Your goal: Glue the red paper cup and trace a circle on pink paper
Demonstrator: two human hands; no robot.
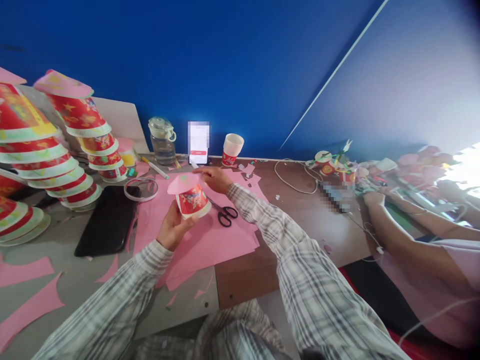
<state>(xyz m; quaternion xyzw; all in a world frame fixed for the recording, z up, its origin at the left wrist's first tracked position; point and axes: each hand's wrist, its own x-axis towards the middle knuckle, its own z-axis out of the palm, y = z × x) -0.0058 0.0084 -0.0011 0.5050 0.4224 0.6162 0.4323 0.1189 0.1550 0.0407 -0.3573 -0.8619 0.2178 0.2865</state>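
Cup [194, 200], printed in red and turned rim-down under a pink paper cone [183, 183], is held slightly tilted above the sheets of pink paper [228, 245]. The left hand [175, 227] supports it from the near side, fingers curled partway around the wall and thumb along the white rim. The right hand [214, 179] stands just beside the cone, its fingers bent and drawn together; a small white piece [194, 164] shows at their tips (whether it is gripped cannot be told). Scissors [227, 216] with black handles lie on the paper just right of the cup, their blades partly hidden. Behind, from left to right, are a marker [159, 171], a clear jug [163, 145], a lit phone [198, 145] and an upright pair of nested cups [232, 147]. At left, a roll of tape [142, 199] overlaps a black device [107, 222], near leaning cup stacks [77, 115]. At right, a co-worker's forearm [390, 220] reaches over the table.
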